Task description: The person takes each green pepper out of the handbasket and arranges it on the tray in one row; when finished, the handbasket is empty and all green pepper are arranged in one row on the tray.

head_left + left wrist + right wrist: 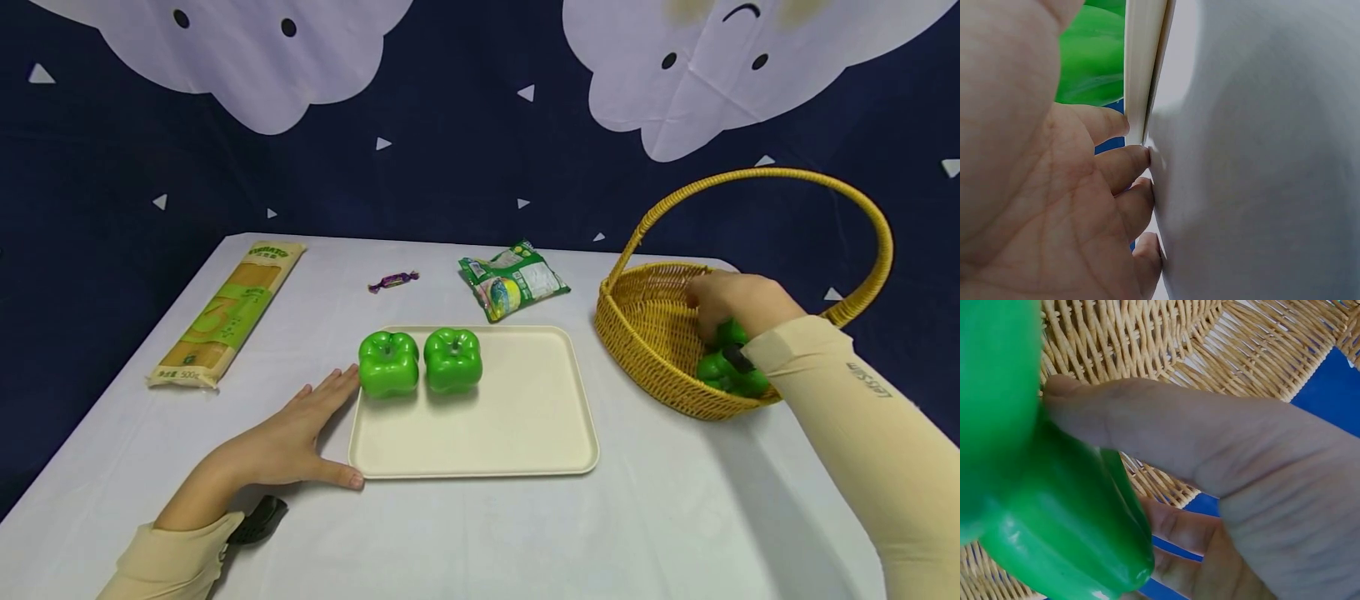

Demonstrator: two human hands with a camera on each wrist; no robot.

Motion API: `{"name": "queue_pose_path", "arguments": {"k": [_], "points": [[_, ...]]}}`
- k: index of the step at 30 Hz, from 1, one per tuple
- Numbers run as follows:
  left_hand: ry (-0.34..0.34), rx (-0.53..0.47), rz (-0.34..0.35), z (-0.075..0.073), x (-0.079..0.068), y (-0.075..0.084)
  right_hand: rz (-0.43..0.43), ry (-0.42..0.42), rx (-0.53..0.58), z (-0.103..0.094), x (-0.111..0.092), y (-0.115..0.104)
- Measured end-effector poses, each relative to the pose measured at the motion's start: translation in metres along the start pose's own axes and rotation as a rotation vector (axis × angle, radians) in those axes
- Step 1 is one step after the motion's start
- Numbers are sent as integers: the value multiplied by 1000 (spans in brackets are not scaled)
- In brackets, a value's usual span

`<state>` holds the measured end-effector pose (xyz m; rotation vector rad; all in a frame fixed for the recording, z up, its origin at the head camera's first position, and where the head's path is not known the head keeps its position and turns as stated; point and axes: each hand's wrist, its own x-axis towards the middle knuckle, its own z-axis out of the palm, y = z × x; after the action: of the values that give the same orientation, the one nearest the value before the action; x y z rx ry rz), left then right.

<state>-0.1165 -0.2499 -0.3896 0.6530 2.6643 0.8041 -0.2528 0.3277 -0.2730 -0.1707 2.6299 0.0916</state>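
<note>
My left hand [279, 443] lies beside a cream tray [525, 408], fingers spread and straight, with fingertips and thumb at its left edge. Two glossy green bell peppers stand upright on the tray, a left one [388, 364] and a right one [453, 360]. Over at the right, my right hand [738, 302] reaches into a yellow wicker basket [648, 371]. Its thumb and fingers grip a green bell pepper [1079, 519], shown close up in the right wrist view. Another green pepper [991, 406] fills that view's left side, partly out of frame.
A long pack of noodles [228, 317] lies at the left of the white table. Towards the back are a purple wrapped candy [393, 282] and a green snack bag [513, 279]. The basket's tall handle [780, 173] arches above the right forearm. A dark patterned cloth hangs behind.
</note>
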Motion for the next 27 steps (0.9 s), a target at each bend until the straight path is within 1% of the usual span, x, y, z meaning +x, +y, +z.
{"name": "queue_pose_path", "arguments": {"k": [5,12,18,27], "points": [[-8,-8,-10,-1,1,1,26,-9,4,1,0,4],[-11,-5,-11,-1,1,2,52,-49,-3,4,6,10],[-8,-5,-14,0,0,2,37,-72,-22,5,7,14],[-4,-6,-13,-1,-1,2,47,-93,-16,3,5,13]]}}
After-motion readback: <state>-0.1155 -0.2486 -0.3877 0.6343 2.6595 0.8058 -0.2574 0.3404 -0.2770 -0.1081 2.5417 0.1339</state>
